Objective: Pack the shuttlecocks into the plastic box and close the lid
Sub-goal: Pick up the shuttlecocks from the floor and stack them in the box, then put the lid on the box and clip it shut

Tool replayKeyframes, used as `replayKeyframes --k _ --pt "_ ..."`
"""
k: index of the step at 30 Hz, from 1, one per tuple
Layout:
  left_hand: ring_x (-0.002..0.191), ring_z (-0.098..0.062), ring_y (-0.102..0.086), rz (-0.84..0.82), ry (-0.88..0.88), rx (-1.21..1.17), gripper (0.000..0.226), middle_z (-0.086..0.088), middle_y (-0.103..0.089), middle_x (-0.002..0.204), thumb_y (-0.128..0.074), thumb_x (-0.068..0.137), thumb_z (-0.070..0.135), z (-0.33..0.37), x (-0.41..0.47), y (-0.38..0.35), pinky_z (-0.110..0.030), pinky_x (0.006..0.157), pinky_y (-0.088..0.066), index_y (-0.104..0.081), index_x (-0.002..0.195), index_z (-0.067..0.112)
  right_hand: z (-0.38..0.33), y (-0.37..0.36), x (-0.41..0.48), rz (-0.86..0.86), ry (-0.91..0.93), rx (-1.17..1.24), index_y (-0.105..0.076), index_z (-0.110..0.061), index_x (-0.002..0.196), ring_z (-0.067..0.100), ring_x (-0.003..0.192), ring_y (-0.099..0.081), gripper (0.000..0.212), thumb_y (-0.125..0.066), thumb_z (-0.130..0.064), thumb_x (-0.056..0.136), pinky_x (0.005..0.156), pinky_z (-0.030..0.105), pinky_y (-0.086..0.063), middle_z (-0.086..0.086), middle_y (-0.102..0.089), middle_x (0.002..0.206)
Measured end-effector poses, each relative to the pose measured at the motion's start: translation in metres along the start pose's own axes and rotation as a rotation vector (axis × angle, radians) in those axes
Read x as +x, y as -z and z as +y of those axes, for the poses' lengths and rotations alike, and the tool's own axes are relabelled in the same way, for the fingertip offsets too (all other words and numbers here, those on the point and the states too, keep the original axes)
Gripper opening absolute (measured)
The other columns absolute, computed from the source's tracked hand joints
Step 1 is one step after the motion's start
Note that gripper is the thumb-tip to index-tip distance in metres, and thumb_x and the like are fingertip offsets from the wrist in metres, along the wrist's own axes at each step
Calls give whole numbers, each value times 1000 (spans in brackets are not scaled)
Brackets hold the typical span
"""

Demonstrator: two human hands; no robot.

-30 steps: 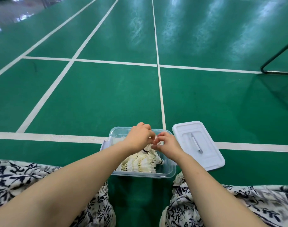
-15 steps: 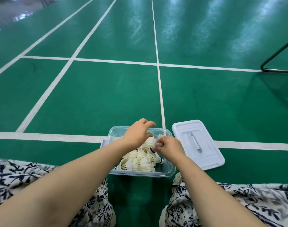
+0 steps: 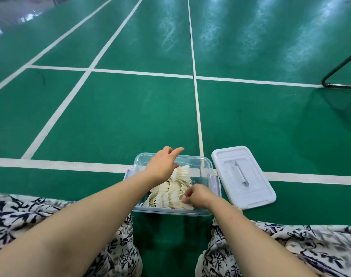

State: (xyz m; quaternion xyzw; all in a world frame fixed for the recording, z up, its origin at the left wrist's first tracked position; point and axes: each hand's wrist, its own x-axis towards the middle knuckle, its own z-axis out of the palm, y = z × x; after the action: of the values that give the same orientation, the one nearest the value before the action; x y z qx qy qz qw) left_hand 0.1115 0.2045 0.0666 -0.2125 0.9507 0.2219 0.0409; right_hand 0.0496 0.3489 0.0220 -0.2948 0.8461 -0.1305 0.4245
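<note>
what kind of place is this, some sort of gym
Most likely an indoor badminton court: a glossy green sports floor marked with white court lines, what looks like a dark metal net stand at the right edge, and feather shuttlecocks in a clear plastic box.

The plastic box [image 3: 207,166] stood uncovered, shuttlecocks [image 3: 170,193] heaped in its near and middle part, its far right corner free. The left hand [image 3: 162,164] hung over the box's far left; the right hand [image 3: 198,196] pinched shuttlecocks at its near right. The lid [image 3: 250,188] lay just right of the box, open court floor [image 3: 130,116] beyond.
</note>
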Motion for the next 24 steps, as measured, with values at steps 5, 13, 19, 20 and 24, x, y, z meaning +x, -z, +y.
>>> replayKeyframes --k 5,13,19,20,24 --pt "112 -29 -48 3 28 -64 56 -12 -45 126 -45 96 25 2 -1 -1 -40 96 -43 -20 147 31 -1 -24 4 21 -26 -117 -72 -10 104 26 107 -62 25 -55 -14 85 93 30 -50 9 -70 113" --pt "112 -30 -48 -45 61 -102 61 -14 -44 127 -45 96 29 11 -3 -3 -39 94 -42 -13 148 31 -5 -4 3 51 -73 -81 -68 -15 81 27 94 -61 24 -54 -33 87 80 29 -48 9 -67 93" --pt "112 -31 -48 66 5 -173 57 -14 -47 124 -44 97 25 38 12 -4 -38 97 -38 -18 148 25 -8 84 17 313 -133 -159 -54 -15 72 26 80 -55 16 -47 -24 83 57 23 -36 4 -57 77" --pt "113 -31 -48 88 -1 -182 56 -13 -47 125 -43 97 25 42 16 -3 -38 98 -39 -19 147 25 -6 102 20 354 -139 -173 -58 -14 79 27 83 -56 15 -47 -24 83 62 24 -39 6 -59 84" --pt "117 -26 -45 139 -9 -159 54 -8 -45 130 -41 98 27 45 29 -4 -39 99 -40 -19 147 26 30 156 34 456 -221 -115 -61 -12 86 28 81 -52 17 -45 -17 84 66 25 -38 7 -57 86"
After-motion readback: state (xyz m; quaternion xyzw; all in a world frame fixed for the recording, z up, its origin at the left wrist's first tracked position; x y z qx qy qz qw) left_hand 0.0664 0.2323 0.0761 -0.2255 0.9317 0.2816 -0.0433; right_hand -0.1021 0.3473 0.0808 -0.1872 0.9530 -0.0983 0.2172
